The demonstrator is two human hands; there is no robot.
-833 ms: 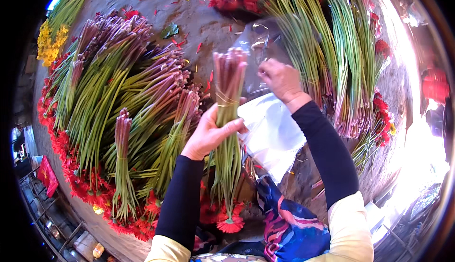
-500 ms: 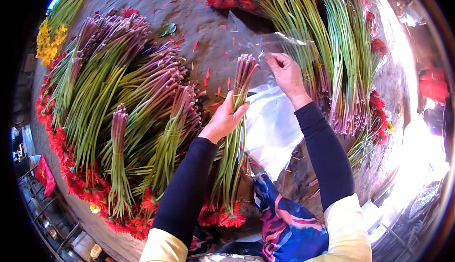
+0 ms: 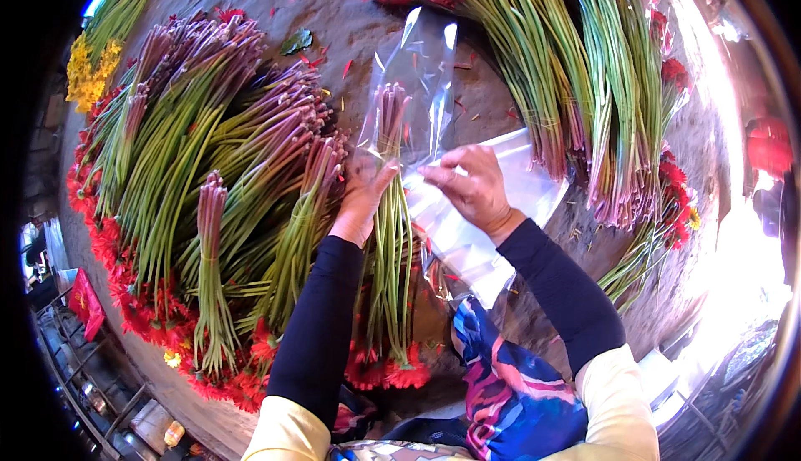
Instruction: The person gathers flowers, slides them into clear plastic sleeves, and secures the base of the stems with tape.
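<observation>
My left hand (image 3: pixel 360 198) is closed around a bunch of red flowers (image 3: pixel 390 248), below its purplish stem ends. The stems point away from me; the red heads lie near my lap. A clear plastic sleeve (image 3: pixel 421 69) stands over the stem ends, its near edge around the bunch at my left hand. Pinched fingers of my right hand (image 3: pixel 477 184) are at the sleeve's near right edge, though the thin film there is hard to make out. Under my right hand lies a pile of flat clear plastic sleeves (image 3: pixel 534 169).
A large heap of red flower bunches (image 3: pixel 175 144) fills the left side, heads outward. More red flower bunches (image 3: pixel 576 85) lie at the far right. Yellow flowers (image 3: pixel 90 73) sit at the far left. Loose petals and a green leaf (image 3: pixel 296 41) are scattered on the ground.
The sleeve has come over the bunch's stem ends. My right hand has moved left and nearer, toward my left hand. The bunch has shifted slightly left.
</observation>
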